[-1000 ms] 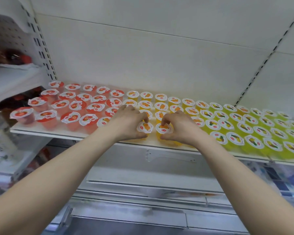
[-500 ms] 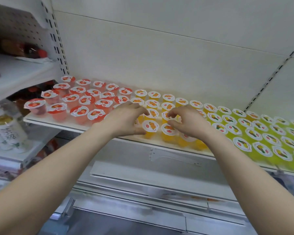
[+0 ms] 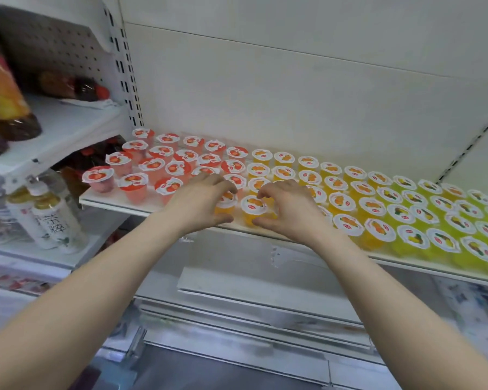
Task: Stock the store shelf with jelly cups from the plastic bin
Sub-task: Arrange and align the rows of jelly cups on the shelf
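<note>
Both hands work at the front edge of the shelf (image 3: 110, 202), in the middle of the frame. The left hand (image 3: 200, 201) has its grip closed round the left cup (image 3: 225, 205), with fingers arched over the lid and the thumb under the near side. The right hand (image 3: 289, 211) clamps the right cup (image 3: 253, 209) from its right side, forefinger above and thumb below.

The two orange cups stand upright, just beside each other, with lids up and their long axes vertical. Each cup lies just ahead of its own palm, towards the upper frame, so neither hand needs to cross over.

The pair sits at the seam between the red cups (image 3: 152, 164) to the left and the orange rows (image 3: 310, 175) behind and to the right. The yellow-green cups (image 3: 434, 215) run off to the right edge.

These two look all but placed. What is left is probably a short nudge straight back to close them up against the row behind, and a sideways push could knock the red cups. The bin is not in view.
</note>
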{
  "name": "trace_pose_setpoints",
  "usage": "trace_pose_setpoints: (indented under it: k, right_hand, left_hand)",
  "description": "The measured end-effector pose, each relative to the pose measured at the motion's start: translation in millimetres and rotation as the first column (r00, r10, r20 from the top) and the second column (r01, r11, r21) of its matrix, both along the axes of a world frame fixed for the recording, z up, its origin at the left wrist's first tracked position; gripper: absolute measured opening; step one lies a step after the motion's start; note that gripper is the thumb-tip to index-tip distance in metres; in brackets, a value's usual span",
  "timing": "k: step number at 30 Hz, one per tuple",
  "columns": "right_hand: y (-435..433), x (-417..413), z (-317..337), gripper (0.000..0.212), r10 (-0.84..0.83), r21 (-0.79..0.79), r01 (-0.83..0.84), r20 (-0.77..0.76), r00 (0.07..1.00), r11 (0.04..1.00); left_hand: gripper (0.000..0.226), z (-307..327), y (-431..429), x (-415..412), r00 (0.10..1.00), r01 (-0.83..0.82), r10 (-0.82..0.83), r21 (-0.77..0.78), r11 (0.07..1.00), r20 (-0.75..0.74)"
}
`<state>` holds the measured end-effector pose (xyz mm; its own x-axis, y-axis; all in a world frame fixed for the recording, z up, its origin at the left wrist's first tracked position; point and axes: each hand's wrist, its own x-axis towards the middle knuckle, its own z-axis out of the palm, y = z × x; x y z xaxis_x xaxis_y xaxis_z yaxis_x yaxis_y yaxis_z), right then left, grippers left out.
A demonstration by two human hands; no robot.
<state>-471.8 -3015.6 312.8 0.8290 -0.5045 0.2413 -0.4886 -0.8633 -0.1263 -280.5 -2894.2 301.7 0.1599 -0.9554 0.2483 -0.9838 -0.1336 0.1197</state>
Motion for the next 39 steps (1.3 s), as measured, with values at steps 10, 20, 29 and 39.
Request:
trace_pose_setpoints:
  k: [10,20,29,39]
  right_hand:
    - [6.5,14.7,-8.2,0.042,-0.082,-0.054,0.08,-0.038,0.996,0.995]
    - [-4.0,11.8,6.9,0.043,-0.079,0.048,0.079,-0.003,0.997,0.996]
    - [-52.5,38.6,30.2,0.031,-0.289,-0.026,0.289,-0.007,0.957,0.957]
    - [-98.4,82.2,25.1,0.034,-0.342,-0.031,0.341,-0.024,0.939,0.94]
  left_hand:
    - [0.042,-4.8,-3.1,15.3,0.994,0.087,-0.083,-0.065,0.994,0.064]
    - [0.045,13.1,-19.7,36.5,0.989,0.143,-0.14,-0.054,0.988,0.044]
    - [0.036,37.9,-77.4,87.1,0.989,0.13,-0.127,-0.025,0.991,0.081]
    - [0.045,33.9,-149.5,105.2,0.993,0.097,-0.104,0.104,0.99,0.062]
